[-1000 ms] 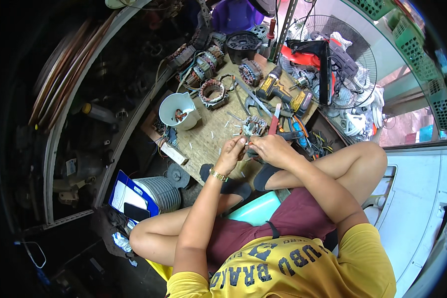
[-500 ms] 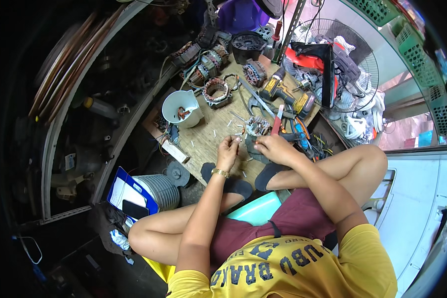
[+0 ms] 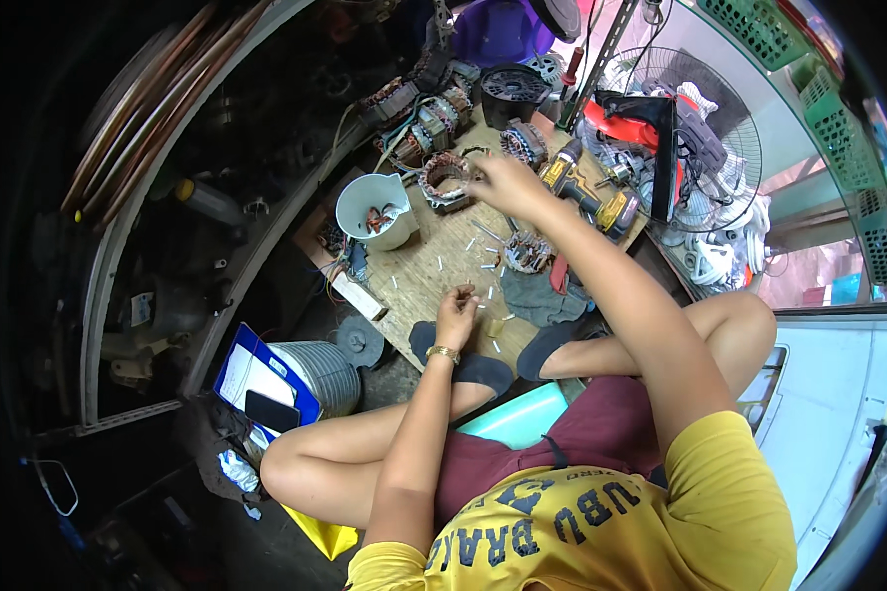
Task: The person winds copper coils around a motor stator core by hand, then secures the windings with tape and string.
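Observation:
My left hand (image 3: 456, 317) is low over the wooden board (image 3: 414, 278), its thumb and fingertips pressed together. A small white piece (image 3: 481, 303) shows at those fingertips, too small to tell whether it is gripped. Stretched far forward, my right hand (image 3: 508, 187) has its fingers curled together beside a ring-shaped motor stator (image 3: 443, 183); whatever it pinches is hidden. Between the hands lies a smaller wound stator (image 3: 528, 252) with copper and white parts. Several short white sleeves (image 3: 441, 263) are scattered on the board. A grey cloth (image 3: 542, 299) lies next to a red-handled tool (image 3: 559, 275).
A whitish pitcher (image 3: 376, 211) with copper scraps stands at the board's left. A yellow-black cordless drill (image 3: 593, 189) lies at the right. More stators (image 3: 429, 123) line the back, near a black round housing (image 3: 514, 94). My feet (image 3: 483, 370) rest at the near edge.
My right hand has left the small stator and cloth and reached forward to the ring-shaped stator. The left hand has stayed low, fingers still pinched. The view has shifted slightly.

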`<state>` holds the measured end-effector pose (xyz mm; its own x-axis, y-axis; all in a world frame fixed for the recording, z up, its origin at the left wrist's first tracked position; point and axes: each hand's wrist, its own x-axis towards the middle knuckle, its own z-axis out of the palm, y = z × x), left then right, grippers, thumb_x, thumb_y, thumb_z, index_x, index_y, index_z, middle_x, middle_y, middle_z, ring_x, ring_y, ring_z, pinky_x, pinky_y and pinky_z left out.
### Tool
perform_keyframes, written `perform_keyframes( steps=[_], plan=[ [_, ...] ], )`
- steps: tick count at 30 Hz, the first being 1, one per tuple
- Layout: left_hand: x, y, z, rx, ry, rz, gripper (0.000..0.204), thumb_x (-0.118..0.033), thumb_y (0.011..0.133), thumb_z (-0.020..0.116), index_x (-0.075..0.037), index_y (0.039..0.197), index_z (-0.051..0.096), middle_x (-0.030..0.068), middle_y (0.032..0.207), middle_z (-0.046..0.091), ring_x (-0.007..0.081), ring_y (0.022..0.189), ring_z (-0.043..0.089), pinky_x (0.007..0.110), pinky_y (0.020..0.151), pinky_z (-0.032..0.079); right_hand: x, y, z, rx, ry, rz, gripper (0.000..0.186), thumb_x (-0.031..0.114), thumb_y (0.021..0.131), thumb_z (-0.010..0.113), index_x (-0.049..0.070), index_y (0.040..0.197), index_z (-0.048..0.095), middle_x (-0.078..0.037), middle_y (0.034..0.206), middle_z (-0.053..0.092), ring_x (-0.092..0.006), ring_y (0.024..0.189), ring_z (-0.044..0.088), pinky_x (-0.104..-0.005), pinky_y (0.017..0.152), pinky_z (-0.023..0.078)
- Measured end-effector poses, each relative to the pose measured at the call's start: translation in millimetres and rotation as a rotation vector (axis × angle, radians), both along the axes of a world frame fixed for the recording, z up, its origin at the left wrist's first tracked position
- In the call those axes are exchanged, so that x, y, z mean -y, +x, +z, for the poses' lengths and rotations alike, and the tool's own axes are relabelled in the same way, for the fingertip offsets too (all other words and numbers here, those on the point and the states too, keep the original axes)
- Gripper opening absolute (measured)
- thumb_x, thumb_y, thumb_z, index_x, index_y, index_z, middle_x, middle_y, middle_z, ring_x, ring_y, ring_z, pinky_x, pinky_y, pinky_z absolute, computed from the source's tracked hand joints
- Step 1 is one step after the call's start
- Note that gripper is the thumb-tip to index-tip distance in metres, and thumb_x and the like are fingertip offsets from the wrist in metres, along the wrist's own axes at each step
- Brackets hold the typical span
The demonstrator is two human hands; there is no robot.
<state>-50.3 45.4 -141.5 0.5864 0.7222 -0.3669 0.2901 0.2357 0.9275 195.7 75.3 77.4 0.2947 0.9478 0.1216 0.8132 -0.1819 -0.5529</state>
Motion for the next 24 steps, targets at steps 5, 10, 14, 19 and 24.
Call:
perform_keyframes(
  steps=[5,10,14,19,24],
  plan=[
    [0,27,2,-0.045,0.192,0.064,0.020,-0.008,0.089,0.070,0.000,0.107,0.070,0.0143,0.105,0.070,0.0230,0.093,0.069,0.034,0.083,0.055,106,4,-98,0.078,-0.475,-0.088,0.061,0.046,0.078,0.079,0.008,0.123,0.066,-0.019,0.127,0.061,-0.0422,0.120,0.055,-0.0500,0.100,0.045],
    [4,79,28,-0.408,0.855,-0.170,0.023,-0.013,0.087,0.067,-0.006,0.109,0.069,0.0174,0.113,0.063,0.0372,0.093,0.067,0.047,0.081,0.055,147,-8,-87,-0.093,-0.204,-0.292,0.042,0.030,0.083,0.077,0.010,0.119,0.067,-0.017,0.122,0.059,-0.0404,0.116,0.054,-0.0464,0.102,0.043],
    [-22,72,12,-0.486,1.006,-0.300,0.020,-0.015,0.090,0.064,-0.004,0.106,0.062,0.0197,0.116,0.059,0.0410,0.095,0.064,0.050,0.081,0.054,157,-20,-60,-0.072,-0.011,-0.167,0.034,0.018,0.086,0.073,0.007,0.118,0.066,-0.017,0.124,0.059,-0.0386,0.117,0.054,-0.0457,0.101,0.043],
    [-16,67,70,-0.155,0.799,-0.216,0.014,-0.012,0.097,0.059,0.000,0.102,0.054,0.0228,0.099,0.062,0.0437,0.088,0.061,0.050,0.075,0.050,172,-13,-55,-0.233,0.041,-0.115,0.034,0.015,0.091,0.067,0.006,0.124,0.063,-0.018,0.130,0.058,-0.0372,0.125,0.052,-0.0455,0.106,0.041],
    [9,46,162,0.079,0.547,-0.246,0.011,-0.009,0.099,0.059,0.000,0.102,0.054,0.0200,0.077,0.059,0.0385,0.069,0.059,0.045,0.065,0.046,149,-47,-52,-0.267,0.244,0.052,0.036,0.014,0.095,0.063,0.004,0.130,0.060,-0.019,0.128,0.061,-0.0374,0.119,0.058,-0.0442,0.100,0.046]
  ],
)
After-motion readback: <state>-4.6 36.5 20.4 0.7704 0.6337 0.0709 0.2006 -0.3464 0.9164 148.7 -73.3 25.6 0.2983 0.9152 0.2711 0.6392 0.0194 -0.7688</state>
